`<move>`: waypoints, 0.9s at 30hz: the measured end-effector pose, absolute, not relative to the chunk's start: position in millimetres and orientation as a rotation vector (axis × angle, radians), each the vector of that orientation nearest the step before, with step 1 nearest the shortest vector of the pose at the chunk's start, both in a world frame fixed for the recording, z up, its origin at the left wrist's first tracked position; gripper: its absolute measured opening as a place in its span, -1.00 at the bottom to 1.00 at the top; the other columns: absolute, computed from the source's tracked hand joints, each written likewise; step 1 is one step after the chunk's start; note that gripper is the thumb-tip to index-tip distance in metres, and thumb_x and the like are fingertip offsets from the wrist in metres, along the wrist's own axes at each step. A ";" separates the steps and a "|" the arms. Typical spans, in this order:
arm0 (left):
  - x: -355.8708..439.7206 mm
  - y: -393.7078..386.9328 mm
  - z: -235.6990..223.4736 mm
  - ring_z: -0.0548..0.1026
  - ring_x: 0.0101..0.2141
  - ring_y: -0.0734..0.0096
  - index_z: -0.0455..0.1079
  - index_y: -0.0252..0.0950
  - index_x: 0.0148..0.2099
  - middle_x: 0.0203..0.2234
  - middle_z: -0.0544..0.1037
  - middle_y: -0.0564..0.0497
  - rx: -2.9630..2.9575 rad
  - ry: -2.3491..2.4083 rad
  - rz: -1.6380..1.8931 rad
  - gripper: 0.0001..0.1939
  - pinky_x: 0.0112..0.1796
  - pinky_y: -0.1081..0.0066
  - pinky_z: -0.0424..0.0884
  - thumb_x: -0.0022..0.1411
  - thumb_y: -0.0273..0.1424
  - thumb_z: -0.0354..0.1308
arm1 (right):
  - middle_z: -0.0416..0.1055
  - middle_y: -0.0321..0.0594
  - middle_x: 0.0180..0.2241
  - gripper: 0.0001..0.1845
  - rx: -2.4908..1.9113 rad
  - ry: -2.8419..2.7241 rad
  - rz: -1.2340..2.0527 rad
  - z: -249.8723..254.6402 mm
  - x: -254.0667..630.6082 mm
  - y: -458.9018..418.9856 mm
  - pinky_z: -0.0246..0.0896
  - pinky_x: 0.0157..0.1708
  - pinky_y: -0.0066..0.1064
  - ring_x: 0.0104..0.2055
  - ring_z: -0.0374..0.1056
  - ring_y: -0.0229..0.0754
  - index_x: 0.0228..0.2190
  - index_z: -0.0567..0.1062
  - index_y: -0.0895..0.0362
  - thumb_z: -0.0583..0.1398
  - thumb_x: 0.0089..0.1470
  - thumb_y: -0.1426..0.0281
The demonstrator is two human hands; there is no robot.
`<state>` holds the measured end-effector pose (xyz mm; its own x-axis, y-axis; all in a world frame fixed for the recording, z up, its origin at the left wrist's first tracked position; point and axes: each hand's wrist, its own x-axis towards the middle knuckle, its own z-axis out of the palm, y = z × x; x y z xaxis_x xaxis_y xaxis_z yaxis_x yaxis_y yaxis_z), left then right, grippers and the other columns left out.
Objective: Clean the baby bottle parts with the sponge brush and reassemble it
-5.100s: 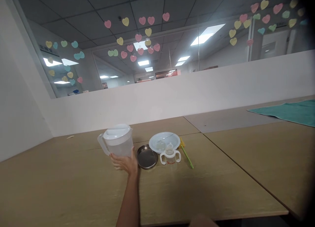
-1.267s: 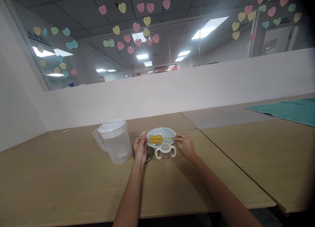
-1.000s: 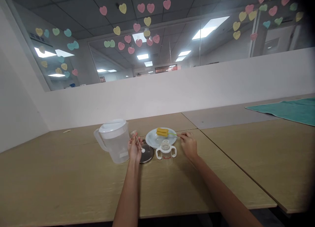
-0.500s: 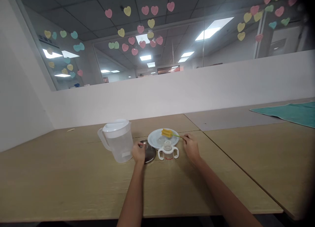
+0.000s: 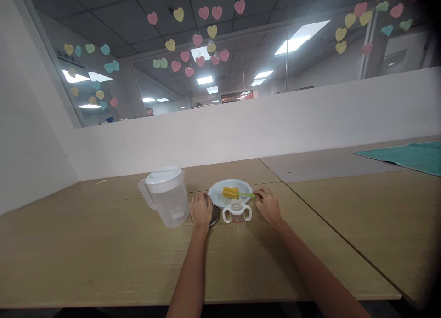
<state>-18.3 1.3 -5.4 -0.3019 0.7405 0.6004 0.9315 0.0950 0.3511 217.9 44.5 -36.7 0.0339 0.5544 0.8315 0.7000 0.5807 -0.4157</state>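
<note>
In the head view, my right hand (image 5: 268,205) is closed around the end of a green handle belonging to a yellow sponge bottle brush (image 5: 230,193). The brush head lies over a white plate (image 5: 214,188). My left hand (image 5: 200,210) is over a dark round metal dish or lid (image 5: 215,215), back upward and fingers apart; whatever lies beneath them is hidden. Between my hands stands a clear baby bottle (image 5: 237,213), upright and uncapped, with white handles on both sides. It overlaps the plate's near rim in view.
A lidded translucent pitcher (image 5: 169,201) stands just left of my left hand. Towards the back right lies a teal cloth (image 5: 409,156). Behind the wooden table (image 5: 120,258) rises a white wall with a window bearing heart-shaped notes. Seams cross the tabletop.
My left hand has turned and moved from the dish's left edge to over it. The brush head has shifted left and lower across the plate, still in my right hand.
</note>
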 end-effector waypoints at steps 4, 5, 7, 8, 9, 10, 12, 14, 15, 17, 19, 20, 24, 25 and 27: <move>-11.8 4.9 -14.4 0.32 -0.02 0.10 0.40 -0.23 -0.06 -0.14 0.50 -0.14 -1.880 -1.943 -0.984 -0.67 -0.02 0.14 0.18 0.28 -0.27 -0.11 | 0.45 -0.13 -0.42 -0.68 -1.067 -1.666 -0.147 -38.1 217.2 45.7 0.23 -0.26 -0.31 -0.31 0.33 -0.11 -0.46 0.54 0.15 0.01 -0.06 0.59; -10.6 5.7 -16.9 0.29 0.01 0.10 0.40 -0.20 -0.04 -0.11 0.50 -0.12 -1.919 -1.934 -0.983 -0.66 0.01 0.12 0.15 0.29 -0.27 -0.13 | 0.45 -0.14 -0.42 -0.68 -1.059 -1.671 -0.149 -38.4 216.8 46.1 0.24 -0.26 -0.31 -0.31 0.33 -0.11 -0.46 0.54 0.15 0.01 -0.06 0.60; -8.7 7.3 -20.2 0.23 0.07 0.10 0.37 -0.16 0.01 -0.05 0.48 -0.08 -1.979 -1.923 -0.981 -0.64 0.06 0.06 0.08 0.31 -0.26 -0.17 | 0.45 -0.15 -0.42 -0.68 -1.044 -1.677 -0.155 -38.9 215.7 46.7 0.24 -0.25 -0.31 -0.31 0.33 -0.12 -0.46 0.54 0.15 0.01 -0.07 0.60; -7.7 8.2 -20.8 0.20 0.10 0.10 0.35 -0.15 0.03 -0.03 0.47 -0.06 -1.997 -1.921 -0.980 -0.62 0.08 0.03 0.04 0.32 -0.25 -0.19 | 0.45 -0.15 -0.42 -0.68 -1.042 -1.683 -0.157 -38.9 215.2 46.8 0.24 -0.25 -0.31 -0.31 0.33 -0.12 -0.45 0.54 0.14 0.01 -0.07 0.60; -6.6 9.2 -20.5 0.17 0.13 0.09 0.34 -0.14 0.05 -0.01 0.46 -0.05 -2.011 -1.914 -0.979 -0.61 0.09 0.00 0.00 0.32 -0.23 -0.19 | 0.45 -0.15 -0.42 -0.67 -1.042 -1.689 -0.159 -38.8 214.8 46.9 0.24 -0.25 -0.31 -0.31 0.33 -0.12 -0.45 0.54 0.14 0.01 -0.07 0.61; -5.4 10.5 -19.8 0.14 0.15 0.07 0.32 -0.13 0.07 0.01 0.44 -0.05 -2.024 -1.905 -0.979 -0.61 0.11 -0.02 -0.04 0.31 -0.21 -0.17 | 0.45 -0.15 -0.42 -0.67 -1.043 -1.694 -0.161 -38.6 214.5 46.8 0.24 -0.24 -0.31 -0.30 0.33 -0.12 -0.45 0.54 0.14 0.01 -0.07 0.61; -2.8 13.7 -17.5 0.08 0.19 0.03 0.29 -0.14 0.10 0.06 0.39 -0.07 -2.045 -1.891 -0.977 -0.58 0.13 -0.05 -0.09 0.26 -0.15 -0.09 | 0.44 -0.13 -0.42 -0.67 -1.037 -1.705 -0.160 -37.9 214.2 46.3 0.24 -0.24 -0.31 -0.30 0.33 -0.12 -0.45 0.55 0.15 0.01 -0.07 0.62; -0.6 17.0 -15.6 0.04 0.20 -0.01 0.29 -0.15 0.11 0.10 0.35 -0.08 -2.061 -1.902 -0.968 -0.54 0.14 -0.07 -0.11 0.21 -0.12 0.00 | 0.43 -0.13 -0.41 -0.67 -1.018 -1.718 -0.154 -37.3 214.1 45.6 0.25 -0.23 -0.32 -0.29 0.33 -0.12 -0.44 0.55 0.16 0.01 -0.07 0.62; 0.2 18.4 -15.1 0.04 0.21 -0.02 0.29 -0.16 0.11 0.10 0.35 -0.09 -2.069 -1.914 -0.958 -0.53 0.14 -0.08 -0.12 0.19 -0.12 0.02 | 0.43 -0.14 -0.41 -0.67 -1.007 -1.729 -0.151 -37.0 214.1 45.2 0.26 -0.24 -0.33 -0.29 0.33 -0.12 -0.43 0.55 0.16 0.02 -0.09 0.62; 1.0 20.5 -15.2 0.05 0.20 -0.03 0.30 -0.16 0.10 0.08 0.37 -0.09 -2.083 -1.939 -0.937 -0.53 0.14 -0.10 -0.13 0.19 -0.12 0.02 | 0.42 -0.15 -0.39 -0.65 -0.981 -1.756 -0.145 -36.8 213.9 44.5 0.27 -0.24 -0.35 -0.27 0.33 -0.13 -0.41 0.56 0.16 0.03 -0.12 0.63; 1.2 21.2 -16.0 0.06 0.20 -0.02 0.29 -0.15 0.11 0.06 0.39 -0.09 -2.100 -1.943 -0.931 -0.53 0.13 -0.12 -0.13 0.19 -0.12 0.01 | 0.42 -0.15 -0.37 -0.63 -0.960 -1.774 -0.140 -36.9 213.6 44.0 0.28 -0.22 -0.36 -0.26 0.33 -0.14 -0.38 0.56 0.15 0.03 -0.15 0.64; 1.3 21.0 -16.5 0.06 0.19 -0.01 0.29 -0.15 0.11 0.06 0.40 -0.09 -2.107 -1.940 -0.937 -0.54 0.13 -0.12 -0.13 0.20 -0.12 0.01 | 0.41 -0.15 -0.37 -0.62 -0.954 -1.777 -0.139 -37.0 213.4 43.8 0.28 -0.21 -0.36 -0.25 0.33 -0.14 -0.38 0.56 0.15 0.03 -0.16 0.64; 2.5 16.7 -18.8 0.07 0.19 0.02 0.24 -0.12 0.15 0.10 0.35 -0.06 -2.152 -1.936 -0.986 -0.53 0.14 -0.06 -0.10 0.23 -0.15 -0.02 | 0.42 -0.14 -0.37 -0.60 -0.947 -1.769 -0.151 -37.2 213.2 42.9 0.28 -0.20 -0.32 -0.24 0.33 -0.12 -0.37 0.57 0.15 0.01 -0.15 0.66; 2.9 14.9 -19.5 0.07 0.19 0.03 0.22 -0.11 0.18 0.11 0.33 -0.05 -2.166 -1.938 -0.998 -0.52 0.14 -0.04 -0.09 0.23 -0.15 -0.04 | 0.41 -0.13 -0.37 -0.60 -0.939 -1.763 -0.156 -37.1 213.1 42.5 0.28 -0.20 -0.31 -0.24 0.33 -0.12 -0.37 0.57 0.16 0.01 -0.14 0.66; 3.4 11.3 -20.8 0.07 0.18 0.04 0.16 -0.11 0.21 0.13 0.31 -0.04 -2.183 -1.933 -1.024 -0.50 0.13 -0.02 -0.09 0.25 -0.15 -0.07 | 0.41 -0.13 -0.37 -0.59 -0.917 -1.750 -0.159 -37.1 212.5 41.7 0.28 -0.20 -0.30 -0.25 0.32 -0.11 -0.37 0.57 0.16 0.00 -0.14 0.66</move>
<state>3.4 11.3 -20.8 -0.0014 0.8660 0.5000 0.9003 -0.2166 0.3777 212.5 41.7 -37.1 -0.1005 0.4982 0.8612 0.6450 0.6917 -0.3249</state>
